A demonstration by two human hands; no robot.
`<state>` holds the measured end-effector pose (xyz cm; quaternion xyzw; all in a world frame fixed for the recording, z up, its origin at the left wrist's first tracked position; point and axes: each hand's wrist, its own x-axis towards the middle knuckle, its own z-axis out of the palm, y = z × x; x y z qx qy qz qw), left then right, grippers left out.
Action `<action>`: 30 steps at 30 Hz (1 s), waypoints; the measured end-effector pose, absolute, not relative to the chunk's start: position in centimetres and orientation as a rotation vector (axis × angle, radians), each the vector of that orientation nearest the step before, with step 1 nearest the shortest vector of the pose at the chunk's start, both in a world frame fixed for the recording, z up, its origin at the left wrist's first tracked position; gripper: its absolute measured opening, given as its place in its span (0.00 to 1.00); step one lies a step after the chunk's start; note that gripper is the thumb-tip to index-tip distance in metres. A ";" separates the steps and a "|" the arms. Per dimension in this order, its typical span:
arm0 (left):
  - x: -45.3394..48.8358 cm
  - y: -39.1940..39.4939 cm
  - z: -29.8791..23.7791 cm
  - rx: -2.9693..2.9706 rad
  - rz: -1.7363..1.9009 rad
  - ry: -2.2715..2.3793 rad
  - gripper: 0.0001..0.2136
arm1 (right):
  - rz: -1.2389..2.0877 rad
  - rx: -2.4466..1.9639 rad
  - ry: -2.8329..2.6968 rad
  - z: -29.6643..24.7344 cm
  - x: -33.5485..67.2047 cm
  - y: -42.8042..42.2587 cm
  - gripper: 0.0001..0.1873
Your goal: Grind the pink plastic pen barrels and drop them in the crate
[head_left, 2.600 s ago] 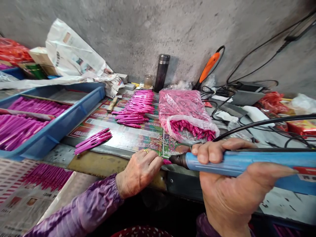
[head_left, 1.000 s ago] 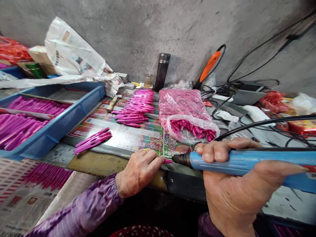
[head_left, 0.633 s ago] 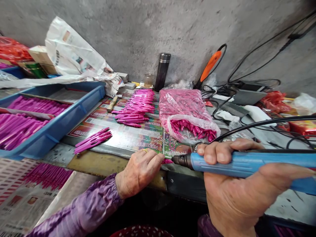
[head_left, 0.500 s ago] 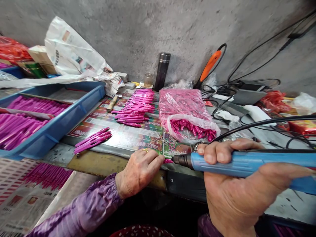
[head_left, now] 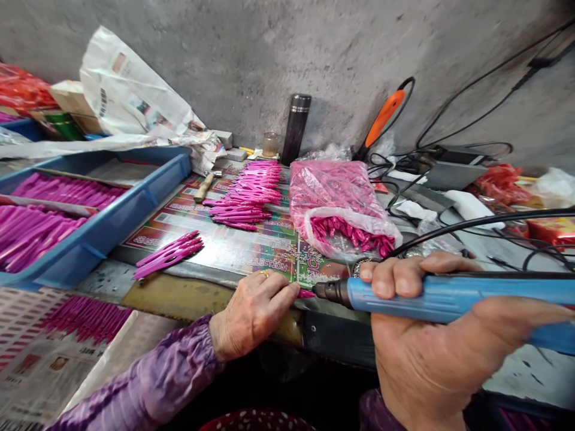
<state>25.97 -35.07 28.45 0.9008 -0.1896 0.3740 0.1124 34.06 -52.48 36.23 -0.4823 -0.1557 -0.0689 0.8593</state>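
My right hand is wrapped round a blue electric screwdriver with a black nose, held level and pointing left. Its tip meets the end of a slim magenta plastic piece, pinched in my left hand at the table's front edge. Most of that piece is hidden under my fingers. Left of my left hand lies a small bunch of similar magenta pieces. Farther back is a larger row of them. An open plastic bag full of small pink parts lies behind the screwdriver's tip.
A blue tray with magenta pieces stands at the left. A small wooden-handled tool, a black flask and an orange-handled tool are at the back. Black cables run along the right. Tiny bits are scattered near the tip.
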 end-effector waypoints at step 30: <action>26.5 -35.6 27.8 2.627 1.135 -0.541 0.05 | -0.104 -0.970 -0.282 36.1 34.3 -52.6 0.35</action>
